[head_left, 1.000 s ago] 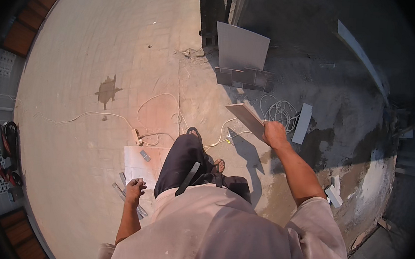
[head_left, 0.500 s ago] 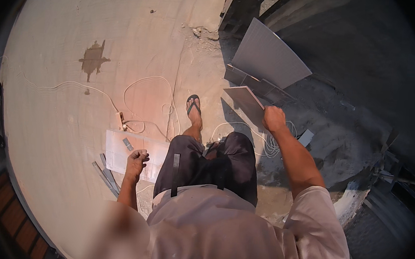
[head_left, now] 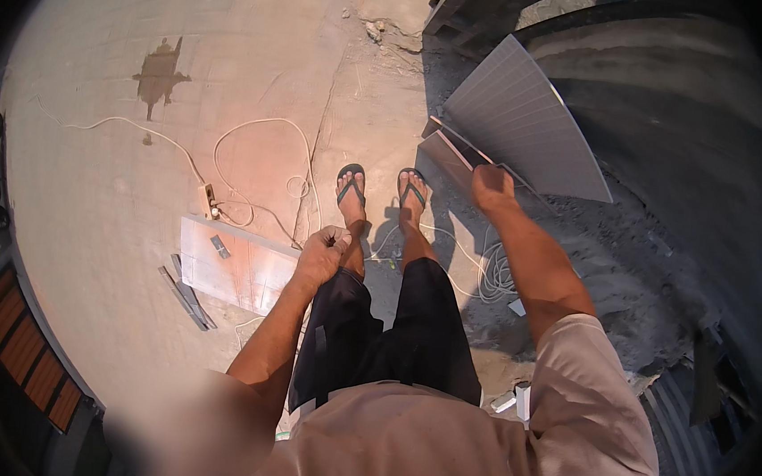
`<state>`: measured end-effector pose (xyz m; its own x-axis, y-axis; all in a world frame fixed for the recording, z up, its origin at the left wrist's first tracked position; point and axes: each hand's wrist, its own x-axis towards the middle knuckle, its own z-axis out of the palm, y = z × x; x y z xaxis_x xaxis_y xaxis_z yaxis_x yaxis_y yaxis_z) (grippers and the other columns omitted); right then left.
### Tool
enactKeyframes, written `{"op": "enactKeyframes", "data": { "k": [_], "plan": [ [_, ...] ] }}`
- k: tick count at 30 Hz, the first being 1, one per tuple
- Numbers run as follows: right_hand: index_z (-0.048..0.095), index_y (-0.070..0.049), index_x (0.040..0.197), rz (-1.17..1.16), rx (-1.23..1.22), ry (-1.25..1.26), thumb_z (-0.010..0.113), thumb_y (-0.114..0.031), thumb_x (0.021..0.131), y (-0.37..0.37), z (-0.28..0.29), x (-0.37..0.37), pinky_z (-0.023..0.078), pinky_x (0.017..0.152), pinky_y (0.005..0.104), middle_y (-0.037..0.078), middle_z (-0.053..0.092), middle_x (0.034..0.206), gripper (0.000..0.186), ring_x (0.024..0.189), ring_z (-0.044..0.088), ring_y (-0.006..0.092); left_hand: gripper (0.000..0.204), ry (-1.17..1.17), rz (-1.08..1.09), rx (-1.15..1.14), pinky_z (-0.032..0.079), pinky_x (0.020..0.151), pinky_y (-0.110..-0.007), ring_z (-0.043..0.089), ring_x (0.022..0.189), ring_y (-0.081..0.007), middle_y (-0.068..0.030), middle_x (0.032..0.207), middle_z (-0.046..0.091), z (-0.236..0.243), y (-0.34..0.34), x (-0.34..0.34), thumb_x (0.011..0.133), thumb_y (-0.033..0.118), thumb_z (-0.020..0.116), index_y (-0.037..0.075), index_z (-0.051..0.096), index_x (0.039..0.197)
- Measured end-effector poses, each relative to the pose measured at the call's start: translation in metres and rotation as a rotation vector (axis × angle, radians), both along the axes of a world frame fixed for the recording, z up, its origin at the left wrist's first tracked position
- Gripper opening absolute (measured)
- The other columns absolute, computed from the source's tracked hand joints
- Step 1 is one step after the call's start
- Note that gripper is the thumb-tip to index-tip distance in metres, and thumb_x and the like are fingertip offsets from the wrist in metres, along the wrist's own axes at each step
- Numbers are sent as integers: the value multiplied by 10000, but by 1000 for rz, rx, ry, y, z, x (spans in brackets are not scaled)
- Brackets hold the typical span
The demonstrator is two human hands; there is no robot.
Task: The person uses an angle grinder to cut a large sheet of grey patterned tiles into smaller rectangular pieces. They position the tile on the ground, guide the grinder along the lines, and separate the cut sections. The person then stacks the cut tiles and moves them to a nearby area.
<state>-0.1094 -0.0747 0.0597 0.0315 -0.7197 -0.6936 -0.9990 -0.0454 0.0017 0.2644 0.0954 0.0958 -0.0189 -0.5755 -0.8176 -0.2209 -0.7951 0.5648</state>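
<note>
My right hand (head_left: 494, 190) grips the top edge of a thin flat board (head_left: 451, 165), greyish brown, held tilted on edge. Right behind it leans a large grey panel with fine lines (head_left: 533, 120), close to the held board. My left hand (head_left: 324, 250) hovers in front of my left shin with its fingers curled together; whether something small is pinched in them cannot be made out. Below and left of that hand, a pale rectangular sheet (head_left: 253, 274) lies on the ground with a small dark grey piece (head_left: 220, 246) on top.
Grey strips (head_left: 186, 299) lie beside the pale sheet. A socket block (head_left: 207, 199) with white cable (head_left: 260, 121) sits on the concrete at left. Coiled cable (head_left: 496, 274) lies right of my sandalled feet, near rubble and a dark wall (head_left: 687, 101).
My right hand has carried the board slightly up and toward the large leaning panel. My left hand has moved right, away from the pale sheet. Both feet now show side by side.
</note>
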Motion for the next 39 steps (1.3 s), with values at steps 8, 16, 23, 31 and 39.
{"op": "enactKeyframes", "data": {
  "k": [8,16,23,31,39],
  "plan": [
    [768,-30,1212,-53,37,152,617,-92,993,-47,9,-35,592,1002,446,173,770,1250,274,1216,717,365,510,-173,-453,-105,563,1022,-405,682,1235,-332,-204,1553,509,-43,-126,-166,994,215,713,61,584,1463],
    [682,-20,1377,-161,-224,-49,722,-81,938,-23,2,-73,533,1086,460,193,723,1274,445,1230,678,378,706,-454,-1000,-668,559,1072,-491,480,1467,-302,33,1819,136,-55,-225,-252,1016,152,599,280,388,1677],
    [630,12,1335,-131,-591,-366,778,-48,874,-9,26,-63,523,1047,508,234,646,1318,488,1246,628,434,699,-427,-960,-667,487,1081,-535,491,1468,-322,20,1775,306,-94,-241,-245,1013,162,591,267,400,1677],
    [606,31,1277,-416,-842,117,890,-175,794,-27,124,-117,414,1093,573,249,589,1316,597,1293,534,465,619,-509,-1170,-708,484,1069,-598,451,1510,-302,-27,1782,292,-60,-265,-269,1084,246,503,260,370,1688],
    [778,-2,1010,-352,-440,108,911,-324,796,-62,110,-157,597,845,518,237,775,972,409,916,762,439,691,-558,-1293,-688,501,1078,-523,435,1537,-290,7,1808,246,-74,-284,-277,1075,255,517,298,286,1725]
  ]
}}
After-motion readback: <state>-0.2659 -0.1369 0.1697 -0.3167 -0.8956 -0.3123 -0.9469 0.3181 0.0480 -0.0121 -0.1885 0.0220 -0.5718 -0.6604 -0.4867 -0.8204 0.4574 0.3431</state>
